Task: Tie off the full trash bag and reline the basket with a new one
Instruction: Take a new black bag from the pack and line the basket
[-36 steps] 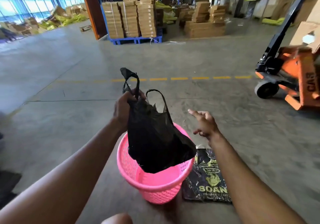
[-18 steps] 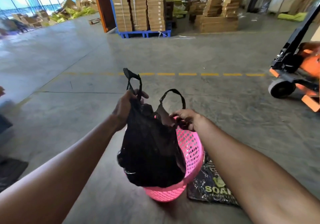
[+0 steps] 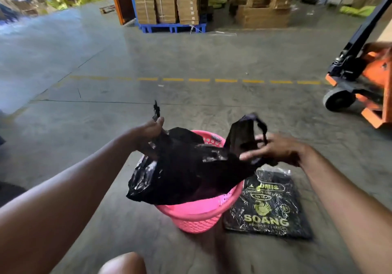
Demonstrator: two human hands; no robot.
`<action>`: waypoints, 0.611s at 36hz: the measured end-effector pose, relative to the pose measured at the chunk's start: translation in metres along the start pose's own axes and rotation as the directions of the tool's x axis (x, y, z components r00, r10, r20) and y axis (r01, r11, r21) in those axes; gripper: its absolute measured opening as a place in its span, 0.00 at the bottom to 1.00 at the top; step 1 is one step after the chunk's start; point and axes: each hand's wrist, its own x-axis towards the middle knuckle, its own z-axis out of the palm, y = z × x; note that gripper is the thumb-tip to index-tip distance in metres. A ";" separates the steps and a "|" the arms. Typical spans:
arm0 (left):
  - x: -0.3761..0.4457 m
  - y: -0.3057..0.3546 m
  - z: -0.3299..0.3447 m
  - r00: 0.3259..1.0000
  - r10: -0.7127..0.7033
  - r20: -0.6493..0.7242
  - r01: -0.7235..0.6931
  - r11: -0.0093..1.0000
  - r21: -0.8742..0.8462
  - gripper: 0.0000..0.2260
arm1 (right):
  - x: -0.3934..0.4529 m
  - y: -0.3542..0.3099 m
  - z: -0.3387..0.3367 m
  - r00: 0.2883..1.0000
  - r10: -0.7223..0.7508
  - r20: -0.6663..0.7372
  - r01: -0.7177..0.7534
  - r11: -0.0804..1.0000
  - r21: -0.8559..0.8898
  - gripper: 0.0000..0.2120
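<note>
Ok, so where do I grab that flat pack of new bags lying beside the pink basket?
I'd pinch the pack of new bags at its far edge, where loose clear wrap sticks out, coming from above on the right. It lies flat on the concrete floor, and the pink basket crowds its left side.

The only writing that can be read stands on the flat black packet of bags (image 3: pixel 267 207), which lies on the floor (image 3: pixel 191 108). Big yellow-green letters near its lower edge say "SOANG". In an oval near its top edge the letters "OMIS" show; what stands before them is not clear. The smaller printed lines on the packet are too blurred to read.
</note>
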 end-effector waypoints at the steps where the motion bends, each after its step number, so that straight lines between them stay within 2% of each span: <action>1: 0.000 -0.004 0.006 0.997 -0.023 0.068 0.028 0.997 -0.068 0.29 | 0.001 0.000 0.009 0.999 0.002 0.040 0.001 0.996 -0.086 0.13; 3: 0.006 -0.013 0.024 0.981 -0.033 0.191 0.063 0.986 -0.156 0.29 | 0.009 -0.001 0.030 0.999 -0.015 0.051 0.027 0.969 -0.246 0.09; 5: 0.015 -0.021 0.048 0.962 -0.024 0.271 0.082 0.975 -0.204 0.27 | 0.024 0.001 0.053 0.999 -0.010 0.036 0.019 0.968 -0.251 0.07; 8: 0.035 -0.034 0.094 0.977 0.002 0.212 0.074 0.934 -0.350 0.21 | 0.051 0.007 0.089 0.999 -0.014 -0.037 0.007 0.983 -0.183 0.05; 11: 0.041 -0.047 0.132 0.983 -0.006 0.183 0.102 0.846 -0.524 0.17 | 0.074 0.011 0.121 0.984 0.012 -0.180 -0.053 0.973 -0.225 0.07; 12: 0.038 -0.050 0.142 0.981 -0.022 0.192 0.125 0.831 -0.542 0.15 | 0.081 0.012 0.131 0.977 0.053 -0.206 -0.097 0.972 -0.212 0.11; 14: 0.032 -0.060 0.158 0.975 -0.068 0.210 0.157 0.882 -0.444 0.11 | 0.091 0.018 0.150 0.967 0.142 -0.210 -0.186 0.960 -0.207 0.17; 15: 0.030 -0.067 0.166 0.974 -0.072 0.214 0.142 0.932 -0.334 0.09 | 0.094 0.021 0.159 0.966 0.176 -0.188 -0.217 0.950 -0.223 0.17; 16: 0.030 -0.070 0.168 0.980 -0.061 0.192 0.097 0.977 -0.188 0.06 | 0.098 0.024 0.165 0.967 0.202 -0.155 -0.236 0.940 -0.246 0.16; 17: 0.033 -0.072 0.168 0.988 0.029 0.152 -0.013 0.995 -0.102 0.04 | 0.101 0.026 0.169 0.967 0.216 -0.133 -0.244 0.935 -0.258 0.16; 19: 0.044 -0.069 0.168 0.976 0.204 0.070 -0.205 0.979 -0.003 0.10 | 0.105 0.026 0.170 0.966 0.211 -0.147 -0.244 0.934 -0.260 0.16; 20: 0.047 -0.065 0.164 0.972 0.234 0.037 -0.236 0.969 0.067 0.13 | 0.106 0.024 0.165 0.962 0.197 -0.189 -0.241 0.938 -0.250 0.17; 22: 0.046 -0.053 0.147 0.978 0.208 -0.028 -0.199 0.962 0.184 0.16 | 0.108 0.020 0.150 0.941 0.176 -0.288 -0.240 0.949 -0.205 0.23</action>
